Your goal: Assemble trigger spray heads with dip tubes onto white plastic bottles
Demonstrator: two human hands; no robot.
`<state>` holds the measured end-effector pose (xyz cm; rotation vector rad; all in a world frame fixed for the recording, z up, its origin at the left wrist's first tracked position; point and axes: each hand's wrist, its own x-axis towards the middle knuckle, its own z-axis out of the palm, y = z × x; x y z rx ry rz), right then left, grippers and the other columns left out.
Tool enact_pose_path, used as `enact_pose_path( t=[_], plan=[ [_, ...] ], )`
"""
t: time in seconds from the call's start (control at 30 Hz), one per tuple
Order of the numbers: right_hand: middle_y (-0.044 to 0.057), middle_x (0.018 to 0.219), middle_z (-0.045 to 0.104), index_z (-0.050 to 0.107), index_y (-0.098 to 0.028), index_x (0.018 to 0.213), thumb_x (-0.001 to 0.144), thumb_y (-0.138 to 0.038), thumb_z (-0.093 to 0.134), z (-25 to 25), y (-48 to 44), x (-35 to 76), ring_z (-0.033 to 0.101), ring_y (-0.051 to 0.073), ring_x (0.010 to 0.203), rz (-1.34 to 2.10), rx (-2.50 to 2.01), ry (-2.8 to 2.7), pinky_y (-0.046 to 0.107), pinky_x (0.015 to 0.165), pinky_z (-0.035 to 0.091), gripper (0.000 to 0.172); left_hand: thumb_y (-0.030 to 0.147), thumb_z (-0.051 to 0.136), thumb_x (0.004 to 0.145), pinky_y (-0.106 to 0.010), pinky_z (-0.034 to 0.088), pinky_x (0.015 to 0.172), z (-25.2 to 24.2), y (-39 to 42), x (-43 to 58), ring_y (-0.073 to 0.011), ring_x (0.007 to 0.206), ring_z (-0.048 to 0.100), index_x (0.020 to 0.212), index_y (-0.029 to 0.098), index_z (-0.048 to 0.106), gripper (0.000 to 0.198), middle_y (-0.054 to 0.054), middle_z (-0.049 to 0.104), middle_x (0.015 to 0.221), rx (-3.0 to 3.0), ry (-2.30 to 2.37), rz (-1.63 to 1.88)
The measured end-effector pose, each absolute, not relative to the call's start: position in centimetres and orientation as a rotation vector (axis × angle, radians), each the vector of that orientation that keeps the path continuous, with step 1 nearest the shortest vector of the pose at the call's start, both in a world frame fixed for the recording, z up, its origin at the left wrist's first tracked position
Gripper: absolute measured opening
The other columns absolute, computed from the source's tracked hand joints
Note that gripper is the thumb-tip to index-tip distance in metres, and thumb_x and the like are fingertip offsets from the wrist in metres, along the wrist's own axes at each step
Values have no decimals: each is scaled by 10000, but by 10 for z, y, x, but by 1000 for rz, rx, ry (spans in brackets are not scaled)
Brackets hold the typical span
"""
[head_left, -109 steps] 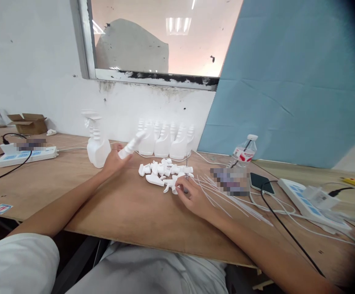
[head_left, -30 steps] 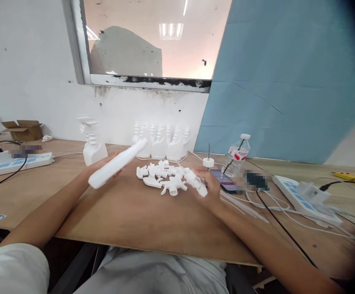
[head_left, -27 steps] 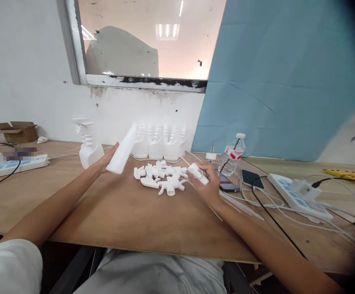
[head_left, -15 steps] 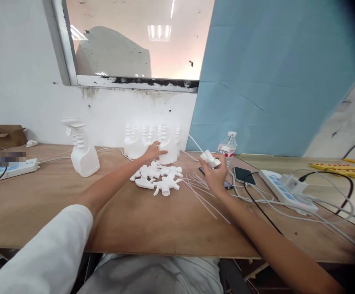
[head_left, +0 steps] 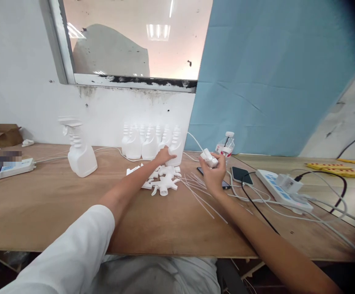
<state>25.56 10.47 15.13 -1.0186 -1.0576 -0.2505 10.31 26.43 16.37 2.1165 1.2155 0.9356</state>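
Observation:
My left hand (head_left: 165,156) reaches to the back of the table and grips the low part of the rightmost white spray bottle (head_left: 175,143), which has no sprayer head. My right hand (head_left: 215,173) is closed around a white trigger sprayer head (head_left: 209,158), with a thin white tube (head_left: 195,139) reaching up and left from it. Several headless white bottles (head_left: 133,147) stand in a row left of the gripped one. A pile of white sprayer heads (head_left: 164,183) lies below my left hand, partly hidden by my forearm. Loose thin tubes (head_left: 200,198) lie right of the pile.
An assembled spray bottle (head_left: 82,157) stands at left. On the right are a water bottle (head_left: 225,145), a phone (head_left: 241,175), a second phone (head_left: 226,185) partly hidden, and a power strip (head_left: 283,196) with tangled cables. A cardboard box (head_left: 3,136) sits at far left.
My left hand has moved right along the bottle row and now holds the rightmost bottle. My right hand keeps hold of the sprayer head in nearly the same place.

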Motion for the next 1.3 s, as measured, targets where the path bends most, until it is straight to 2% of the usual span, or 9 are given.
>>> enact_pose_path(
  t=[0.13, 0.23, 0.3, 0.4, 0.63, 0.8, 0.93, 1.13, 1.3],
  plan=[
    [78, 931, 618, 578, -147, 975, 719, -363, 724, 155, 108, 262, 595, 202, 820, -407, -947, -997, 359, 759, 497, 365, 281, 670, 814, -343, 409, 966, 175, 241, 91, -249, 1125, 561, 1153, 121, 483, 419, -173, 560, 1243, 2106, 1133, 1082],
    [96, 953, 620, 575, -154, 992, 723, -340, 717, 153, 105, 265, 613, 238, 901, -562, -893, -1086, 404, 820, 504, 356, 306, 504, 922, -307, 486, 866, 173, 196, 78, -191, 1037, 594, 1147, 152, 491, 272, -122, 582, 1190, 2051, 927, 1152],
    [89, 923, 629, 577, -178, 978, 729, -329, 709, 148, 99, 261, 621, 248, 884, -655, -893, -1215, 414, 801, 515, 320, 399, 519, 910, -319, 535, 735, 165, 157, 64, -227, 1001, 604, 1155, 133, 493, 363, -152, 581, 1152, 1836, 551, 1024],
    [78, 879, 640, 577, -217, 985, 751, -314, 695, 135, 90, 245, 614, 242, 783, -782, -819, -1497, 392, 703, 519, 280, 503, 609, 843, -349, 549, 761, 147, 104, 38, -261, 1096, 561, 1281, 184, 450, 565, -162, 463, 1330, 1670, 213, 781],
    [121, 929, 612, 546, -218, 1170, 805, -252, 625, 116, 75, 196, 578, 266, 793, -716, -837, -1984, 393, 681, 489, 375, 564, 609, 818, -363, 537, 819, 118, 64, -5, -265, 1152, 514, 1257, 248, 487, 555, -103, 467, 1360, 1565, 315, 809],
    [116, 999, 620, 488, -206, 1279, 795, -131, 550, 126, 70, 193, 563, 264, 882, -530, -769, -2132, 406, 748, 492, 493, 596, 505, 847, -389, 564, 702, 113, 74, -10, -283, 995, 610, 1114, 150, 537, 521, -153, 608, 1135, 1397, 406, 902],
    [125, 1073, 608, 539, -229, 1267, 783, -142, 562, 137, 68, 200, 551, 294, 976, -637, -691, -2178, 475, 822, 455, 492, 517, 532, 791, -393, 565, 588, 113, 82, -13, -273, 840, 648, 1053, 157, 505, 446, -110, 655, 975, 1345, 442, 950],
    [92, 1117, 617, 557, -274, 1261, 813, -190, 556, 144, 68, 203, 552, 287, 1077, -586, -614, -2252, 564, 993, 384, 455, 463, 552, 720, -325, 489, 487, 115, 87, -17, -202, 561, 589, 826, 153, 582, 330, -41, 607, 669, 1446, 610, 919],
    [92, 900, 612, 627, -217, 1083, 871, -178, 499, 133, 69, 200, 581, 232, 879, -474, -603, -2333, 415, 779, 503, 251, 521, 567, 715, -286, 428, 516, 115, 90, -15, -169, 551, 534, 719, 146, 597, 376, -31, 576, 616, 1485, 651, 971]
  ],
)
